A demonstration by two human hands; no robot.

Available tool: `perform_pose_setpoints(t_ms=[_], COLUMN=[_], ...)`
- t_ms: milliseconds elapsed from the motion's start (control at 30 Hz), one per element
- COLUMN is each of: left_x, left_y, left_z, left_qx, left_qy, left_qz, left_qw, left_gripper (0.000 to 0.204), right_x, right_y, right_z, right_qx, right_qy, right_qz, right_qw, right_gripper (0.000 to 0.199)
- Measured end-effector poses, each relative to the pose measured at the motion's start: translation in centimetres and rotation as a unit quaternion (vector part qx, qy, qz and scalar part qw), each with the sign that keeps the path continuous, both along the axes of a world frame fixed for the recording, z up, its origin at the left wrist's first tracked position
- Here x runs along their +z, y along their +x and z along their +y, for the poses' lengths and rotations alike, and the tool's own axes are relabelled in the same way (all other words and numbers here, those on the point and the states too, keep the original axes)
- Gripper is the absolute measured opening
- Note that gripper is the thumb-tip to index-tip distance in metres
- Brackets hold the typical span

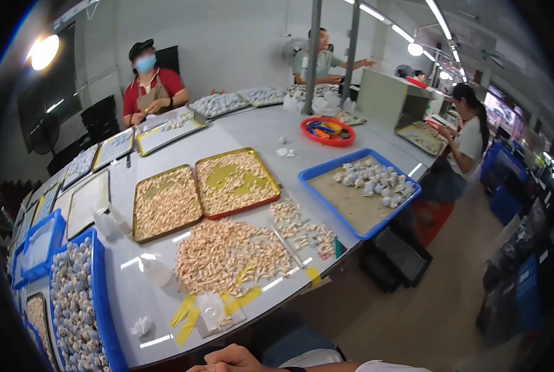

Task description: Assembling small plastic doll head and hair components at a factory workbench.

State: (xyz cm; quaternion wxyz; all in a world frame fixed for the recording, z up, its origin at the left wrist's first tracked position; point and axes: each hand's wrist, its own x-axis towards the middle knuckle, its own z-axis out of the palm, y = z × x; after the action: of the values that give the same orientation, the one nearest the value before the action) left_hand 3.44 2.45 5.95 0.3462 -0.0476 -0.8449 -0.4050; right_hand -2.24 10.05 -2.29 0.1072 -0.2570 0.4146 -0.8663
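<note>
1. Nearest the camera, at the lower edge, is the right hand (pixel 235 358), its fingers curled in. Whether they hold anything I cannot tell. Skin just below it may belong to the left hand, but too little shows to judge its fingers.
2. The pale table (pixel 134 297) spreads out ahead, its near edge just beyond the knuckles.
3. On its left side stands a blue bin (pixel 98 279) full of round blue-and-white pieces; at the right edge, a blue tray (pixel 326 208) holds a similar heap in its far part.
4. Side by side in the middle lie a left metal tray (pixel 168 232) and a right metal tray (pixel 242 209), both scattered with small pale pieces.
5. The loose pile (pixel 218 257) of the same pieces lies on the tabletop, ahead of the right hand and apart from it. It is broader from side to side than front to back; the right hand seems the nearer one.
6. Between hand and pile sits a small clear dish (pixel 213 310), beside yellow tape (pixel 187 319).
7. A slim pale stick (pixel 286 243) slants toward the near edge, right of the pile.
</note>
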Motion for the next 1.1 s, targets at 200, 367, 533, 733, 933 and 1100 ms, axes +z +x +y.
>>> perform_pose_setpoints(t_ms=[200,367,533,733,933,1100], left_x=[0.2,0.1,-0.2,-1.1,-1.0,-2.3], left_y=[0.1,0.3,0.0,-0.1,-0.2,-0.6], left_z=[0.5,0.5,0.0,-0.8,-0.4,-0.3], left_qx=[-0.016,-0.025,-0.079,-0.123,-0.157,-0.159], left_qy=[0.017,0.043,0.040,0.075,0.083,0.083], left_qz=[0.012,0.009,0.040,0.010,0.018,0.035], left_qw=[1.000,0.999,0.995,0.990,0.984,0.983], left_gripper=[0.013,0.012,0.008,0.019,0.018,0.015], right_x=[0.7,1.0,1.5,1.5,0.9,1.8], right_y=[0.3,0.3,0.5,0.3,0.3,0.3], right_z=[0.7,0.9,1.5,2.0,2.7,2.8], right_qx=[-0.038,-0.029,-0.002,0.039,0.023,-0.003], right_qy=[0.028,0.033,0.031,0.026,0.033,0.027], right_qz=[0.018,0.023,0.020,0.001,0.034,0.035], right_qw=[0.999,0.999,0.999,0.999,0.999,0.999], right_gripper=[0.033,0.034,0.038,0.039,0.040,0.041])
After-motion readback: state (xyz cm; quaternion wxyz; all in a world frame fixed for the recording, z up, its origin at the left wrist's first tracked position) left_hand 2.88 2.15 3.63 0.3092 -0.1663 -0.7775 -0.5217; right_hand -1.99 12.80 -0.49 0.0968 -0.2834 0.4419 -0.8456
